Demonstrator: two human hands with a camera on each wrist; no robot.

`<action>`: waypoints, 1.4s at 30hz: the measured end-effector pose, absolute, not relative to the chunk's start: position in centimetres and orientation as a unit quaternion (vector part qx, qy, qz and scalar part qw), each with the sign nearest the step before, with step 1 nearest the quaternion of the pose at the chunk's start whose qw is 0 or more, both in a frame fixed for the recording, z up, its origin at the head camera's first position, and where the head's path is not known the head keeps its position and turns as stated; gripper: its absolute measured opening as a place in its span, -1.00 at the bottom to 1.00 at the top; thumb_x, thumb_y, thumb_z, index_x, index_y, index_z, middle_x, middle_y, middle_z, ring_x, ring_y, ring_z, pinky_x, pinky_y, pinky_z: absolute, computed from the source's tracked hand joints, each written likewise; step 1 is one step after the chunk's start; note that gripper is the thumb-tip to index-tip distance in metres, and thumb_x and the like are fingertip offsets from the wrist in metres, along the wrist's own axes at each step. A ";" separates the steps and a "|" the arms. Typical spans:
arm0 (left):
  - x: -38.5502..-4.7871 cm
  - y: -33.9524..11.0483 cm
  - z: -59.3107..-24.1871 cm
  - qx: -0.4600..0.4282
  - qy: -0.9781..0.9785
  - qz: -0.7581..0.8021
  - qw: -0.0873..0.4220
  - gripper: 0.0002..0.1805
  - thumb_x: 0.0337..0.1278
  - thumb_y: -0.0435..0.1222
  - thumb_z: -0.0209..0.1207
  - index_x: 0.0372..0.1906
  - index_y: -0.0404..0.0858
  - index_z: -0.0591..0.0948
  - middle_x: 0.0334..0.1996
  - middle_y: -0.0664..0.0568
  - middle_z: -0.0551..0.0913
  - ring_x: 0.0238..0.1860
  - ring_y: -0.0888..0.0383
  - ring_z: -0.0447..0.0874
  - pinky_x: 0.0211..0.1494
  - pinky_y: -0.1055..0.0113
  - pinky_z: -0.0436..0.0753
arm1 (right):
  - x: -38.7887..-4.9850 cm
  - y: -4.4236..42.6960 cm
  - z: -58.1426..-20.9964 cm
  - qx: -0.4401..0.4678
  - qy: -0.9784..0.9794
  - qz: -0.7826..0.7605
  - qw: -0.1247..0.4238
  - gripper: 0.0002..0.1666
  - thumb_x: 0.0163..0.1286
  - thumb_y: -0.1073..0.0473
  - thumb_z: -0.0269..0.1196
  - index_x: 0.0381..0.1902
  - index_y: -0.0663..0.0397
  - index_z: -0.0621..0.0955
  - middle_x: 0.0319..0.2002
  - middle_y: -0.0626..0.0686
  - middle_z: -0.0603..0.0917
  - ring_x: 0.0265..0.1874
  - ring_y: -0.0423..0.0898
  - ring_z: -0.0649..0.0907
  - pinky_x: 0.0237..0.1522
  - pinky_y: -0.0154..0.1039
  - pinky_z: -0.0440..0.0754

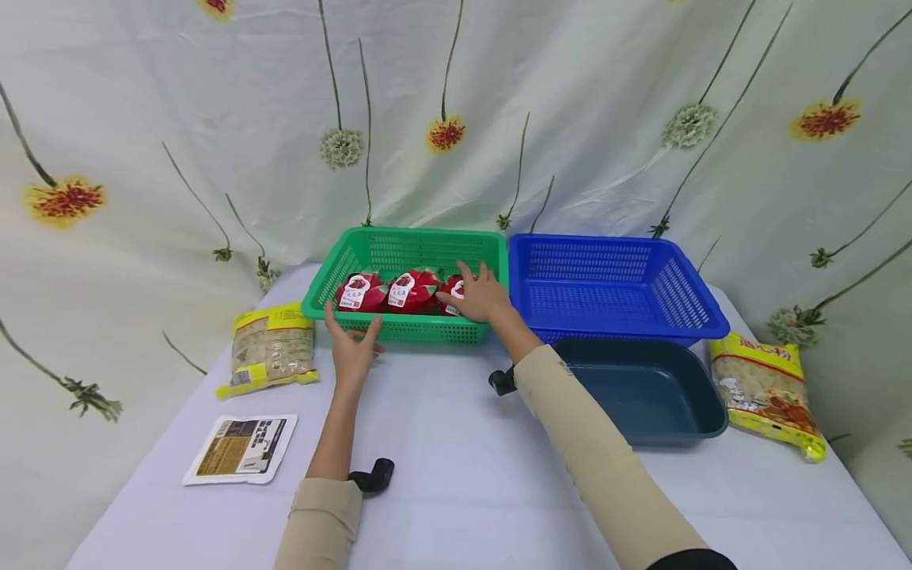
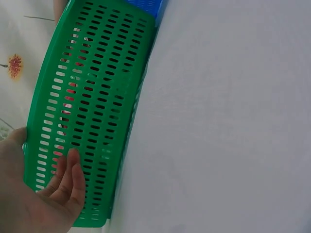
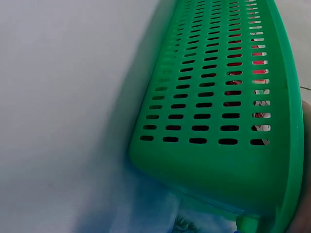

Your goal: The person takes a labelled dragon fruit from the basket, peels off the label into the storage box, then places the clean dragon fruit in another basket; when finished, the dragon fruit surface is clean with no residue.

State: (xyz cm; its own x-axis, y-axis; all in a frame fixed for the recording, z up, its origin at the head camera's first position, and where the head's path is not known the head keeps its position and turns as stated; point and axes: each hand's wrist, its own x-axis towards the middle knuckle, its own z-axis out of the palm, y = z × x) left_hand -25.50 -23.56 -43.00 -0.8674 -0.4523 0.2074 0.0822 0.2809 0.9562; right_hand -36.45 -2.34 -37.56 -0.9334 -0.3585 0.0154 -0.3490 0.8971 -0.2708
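Observation:
In the head view, a green perforated basket [image 1: 427,328] holds three red packs with white labels: a left one [image 1: 359,293], a middle one [image 1: 413,290] and a right one [image 1: 454,286], partly covered by my right hand. My left hand [image 1: 352,356] is at the basket's front left corner. In the left wrist view, one digit of that hand [image 2: 36,194] touches the rim while other fingers lie loosely bent along the outer wall. My right hand [image 1: 483,297] reaches over the front rim, fingers spread about the right pack. The right wrist view hides its fingertips behind the basket wall [image 3: 204,160].
A blue basket [image 1: 613,317] stands right of the green one, with a dark teal tray [image 1: 641,396] before it. Yellow bags lie left [image 1: 274,348] and right [image 1: 765,388]. A flat white packet [image 1: 242,449] lies front left. A flowered cloth [image 1: 399,174] hangs behind.

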 end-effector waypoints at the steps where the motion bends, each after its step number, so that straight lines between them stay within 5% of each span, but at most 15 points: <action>1: -25.5 -23.6 -43.0 0.119 -0.767 -0.587 0.228 0.01 0.10 0.11 0.12 0.42 0.07 -0.30 -0.38 -0.17 0.50 -0.46 -0.24 0.61 -0.48 0.48 0.56 | -36.5 -2.5 -37.5 -0.179 0.975 -0.130 0.018 0.02 0.22 -0.54 -0.19 0.46 -0.18 -0.12 0.41 0.29 -0.09 0.37 0.19 0.03 0.05 0.02 0.47; 7: -25.6 -23.7 -43.2 0.116 -0.763 -0.591 0.235 0.01 0.09 0.11 0.13 0.43 0.05 -0.28 -0.37 -0.16 0.50 -0.57 0.03 0.60 -0.45 0.47 0.56 | -36.4 -3.0 -37.4 -0.174 0.978 -0.106 0.036 0.08 0.20 -0.54 -0.14 0.47 -0.09 -0.14 0.37 0.35 0.02 0.31 0.24 0.18 0.05 0.01 0.48; 19: -24.8 -22.7 -41.0 0.084 -0.677 -0.687 0.249 -0.04 0.16 -0.31 0.17 0.44 -0.16 -0.26 -0.29 -0.08 0.42 -0.43 0.22 0.56 -0.24 0.50 0.57 | -36.6 -2.8 -37.3 -0.201 0.973 -0.108 0.034 0.07 0.14 -0.53 -0.03 0.46 -0.21 -0.06 0.30 0.27 0.19 0.20 0.21 0.30 -0.02 -0.02 0.49; 25: -25.4 -23.0 -42.0 0.081 -0.669 -0.694 0.254 -0.02 0.13 -0.29 0.19 0.44 -0.11 -0.25 -0.30 -0.06 0.43 -0.44 0.26 0.55 -0.23 0.46 0.59 | -36.6 -2.7 -37.5 -0.205 0.973 -0.102 0.021 0.03 0.15 -0.52 -0.01 0.45 -0.22 0.00 0.26 0.26 0.25 0.09 0.14 0.37 -0.18 -0.09 0.53; 42: -25.8 -23.0 -42.8 0.087 -0.682 -0.673 0.273 -0.02 0.14 -0.23 0.19 0.44 -0.11 -0.24 -0.31 -0.04 0.45 -0.44 0.29 0.55 -0.25 0.53 0.56 | -36.6 -2.7 -37.6 -0.202 0.972 -0.116 0.019 -0.01 0.20 -0.45 0.02 0.44 -0.12 0.06 0.32 0.22 0.20 0.19 0.22 0.31 0.00 0.05 0.47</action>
State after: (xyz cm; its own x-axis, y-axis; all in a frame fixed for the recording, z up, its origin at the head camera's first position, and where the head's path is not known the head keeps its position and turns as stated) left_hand -25.81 -23.01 -42.83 -0.8362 -0.4854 0.2554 0.2487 0.0795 0.9653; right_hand -36.64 -2.72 -37.60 -0.9174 -0.3979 0.0097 -0.3891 0.8913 -0.2326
